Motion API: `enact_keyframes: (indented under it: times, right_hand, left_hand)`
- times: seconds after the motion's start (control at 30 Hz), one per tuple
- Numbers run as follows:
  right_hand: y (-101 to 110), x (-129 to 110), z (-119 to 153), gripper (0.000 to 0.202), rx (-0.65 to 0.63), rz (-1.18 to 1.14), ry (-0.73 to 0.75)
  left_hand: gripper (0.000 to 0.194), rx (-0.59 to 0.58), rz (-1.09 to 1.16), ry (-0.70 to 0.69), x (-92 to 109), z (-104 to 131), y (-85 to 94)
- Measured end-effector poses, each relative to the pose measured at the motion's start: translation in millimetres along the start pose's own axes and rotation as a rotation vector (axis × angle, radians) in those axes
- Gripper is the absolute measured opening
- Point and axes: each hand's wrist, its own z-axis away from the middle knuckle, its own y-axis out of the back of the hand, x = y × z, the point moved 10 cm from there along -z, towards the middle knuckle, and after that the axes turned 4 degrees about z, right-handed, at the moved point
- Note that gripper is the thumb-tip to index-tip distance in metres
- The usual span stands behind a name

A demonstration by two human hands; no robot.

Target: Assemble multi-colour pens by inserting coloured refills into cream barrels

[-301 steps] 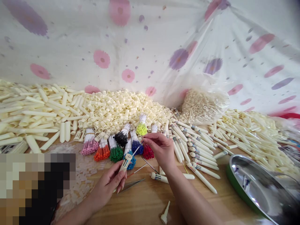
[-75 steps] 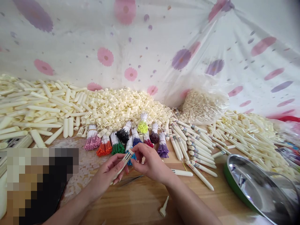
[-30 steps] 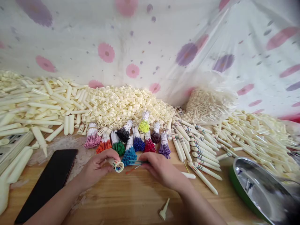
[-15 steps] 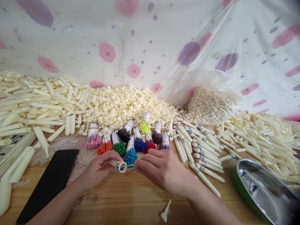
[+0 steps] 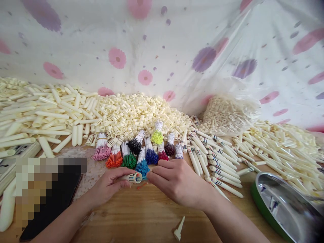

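My left hand [image 5: 111, 184] is closed round a cream slotted tube [image 5: 134, 178], whose open end faces right. My right hand [image 5: 174, 182] pinches a thin blue stick [image 5: 144, 178], which reaches into the tube's open end. Just behind both hands stand bundles of colour-tipped sticks: pink [image 5: 101, 146], orange [image 5: 113, 157], green [image 5: 128, 157], light blue [image 5: 142, 162], black, dark blue, yellow-green, red, maroon and purple. The fingertips of my right hand are partly hidden behind its knuckles.
Heaps of cream tubes [image 5: 50, 108] and slotted caps [image 5: 136, 114] lie behind. Pen bodies [image 5: 225, 162] lie at right, near a green-sided metal tray [image 5: 291, 209]. A bag of small parts [image 5: 230, 111] stands behind. A black phone [image 5: 55, 192] and a small cream nozzle [image 5: 179, 229] lie in front.
The tube in my left hand has shifted slightly right and turned more sideways. The gap between its open end and my right fingers has narrowed, with less of the blue stick showing.
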Motion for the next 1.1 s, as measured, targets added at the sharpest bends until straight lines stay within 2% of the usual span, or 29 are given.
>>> enact_keyframes:
  times: [0.13,0.3,0.47,0.53,0.63,0.7,0.77,0.97,1.1]
  right_hand:
    - [0.1,2.4,0.3,0.024,0.019,0.007,-0.009]
    - [1.7,0.2,-0.1,0.027,0.052,0.001,-0.012]
    - [7.6,6.3,4.8,0.021,0.070,0.002,-0.037]
    - [11.3,15.2,9.2,0.018,0.098,-0.070,-0.096]
    - [12.1,32.4,16.6,0.014,0.167,-0.332,-0.265]
    - [4.7,38.7,19.4,0.013,0.203,-0.533,-0.388]
    - [-7.1,36.4,17.6,0.013,0.200,-0.637,-0.473]
    - [-32.2,19.6,4.3,0.015,0.144,-0.493,-0.587]
    - [-40.8,28.6,10.8,0.012,0.208,-0.610,-0.723]
  left_hand:
    - [0.028,-0.075,0.000,-0.002,-3.4,2.2,-6.1]
    - [0.026,-0.007,-0.070,-0.009,-0.9,1.2,0.0]
    - [0.024,0.067,-0.014,0.000,-0.8,0.9,2.9]
    - [0.022,0.118,0.016,-0.007,-0.1,1.4,6.3]
    - [0.020,0.171,0.030,-0.017,0.9,1.6,10.4]
    - [0.020,0.196,0.014,-0.015,0.7,1.4,12.7]
    - [0.019,0.207,-0.007,-0.009,0.5,1.1,13.5]
    - [0.019,0.263,0.046,0.000,4.4,1.1,14.1]
    - [0.017,0.252,0.144,0.055,-1.1,-0.1,8.2]
